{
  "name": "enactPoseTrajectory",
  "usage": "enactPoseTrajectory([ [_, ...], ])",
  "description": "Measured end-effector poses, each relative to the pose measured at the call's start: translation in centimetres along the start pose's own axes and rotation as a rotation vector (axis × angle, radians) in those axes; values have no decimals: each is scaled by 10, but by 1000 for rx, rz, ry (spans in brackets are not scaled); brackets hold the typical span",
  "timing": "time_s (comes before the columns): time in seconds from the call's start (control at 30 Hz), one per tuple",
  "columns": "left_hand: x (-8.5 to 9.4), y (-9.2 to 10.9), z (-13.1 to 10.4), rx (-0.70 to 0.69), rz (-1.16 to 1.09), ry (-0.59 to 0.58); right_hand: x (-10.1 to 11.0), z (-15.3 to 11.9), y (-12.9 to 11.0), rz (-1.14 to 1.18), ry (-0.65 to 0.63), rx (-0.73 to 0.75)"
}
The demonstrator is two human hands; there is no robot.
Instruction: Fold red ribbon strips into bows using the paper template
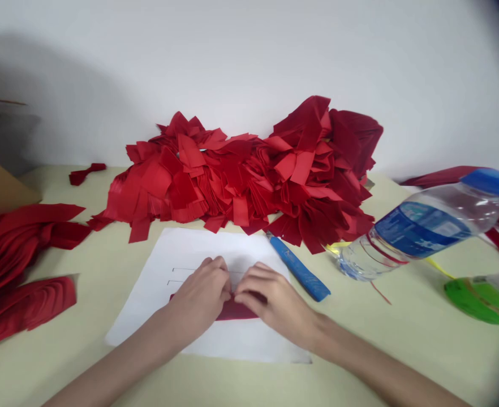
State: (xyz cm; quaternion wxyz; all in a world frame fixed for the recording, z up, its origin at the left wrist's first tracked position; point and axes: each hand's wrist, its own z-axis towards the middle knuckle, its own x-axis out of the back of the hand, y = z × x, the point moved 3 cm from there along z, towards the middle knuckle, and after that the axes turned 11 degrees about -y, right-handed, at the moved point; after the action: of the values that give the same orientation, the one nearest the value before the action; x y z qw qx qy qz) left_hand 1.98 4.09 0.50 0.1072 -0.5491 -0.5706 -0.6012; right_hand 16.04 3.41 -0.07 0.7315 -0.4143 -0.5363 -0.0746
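A dark red fabric strip [237, 311] lies across a white paper sheet [147, 316] that has thin black bracket lines drawn on it. My left hand [205, 288] is closed, its fingertips pinching the strip near its middle. Close beside it, my right hand [270, 297] pinches the same strip with thumb and fingers, the two hands' fingertips almost touching. Both hands cover part of the strip and of the drawn lines. Just right of the sheet rests a blue-handled cutter knife [300, 268].
A big heap of red fabric pieces [232, 175] stands against the white wall. More red strips [24, 271] lie in stacks at the left, beside a cardboard-coloured panel [1, 186]. To the right are a blue-capped water bottle [423, 226] and a green roll [482, 299].
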Motion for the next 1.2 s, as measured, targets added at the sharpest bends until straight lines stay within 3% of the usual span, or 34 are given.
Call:
enactPoseTrajectory([
  [0.1, -1, 4, 0, -25, 51, 2, 10, 4, 6, 15, -34, -87],
  [0.5, -9, -3, -8, -116, 19, 123, 4, 9, 5, 116, -111, -94],
  [0.87, -7, -12, -9, 35, -183, 59, 3, 8, 7, 107, -47, -148],
  [1.2, -8, -10, -9, 76, -226, 120, 2, 7, 8, 105, -49, -175],
])
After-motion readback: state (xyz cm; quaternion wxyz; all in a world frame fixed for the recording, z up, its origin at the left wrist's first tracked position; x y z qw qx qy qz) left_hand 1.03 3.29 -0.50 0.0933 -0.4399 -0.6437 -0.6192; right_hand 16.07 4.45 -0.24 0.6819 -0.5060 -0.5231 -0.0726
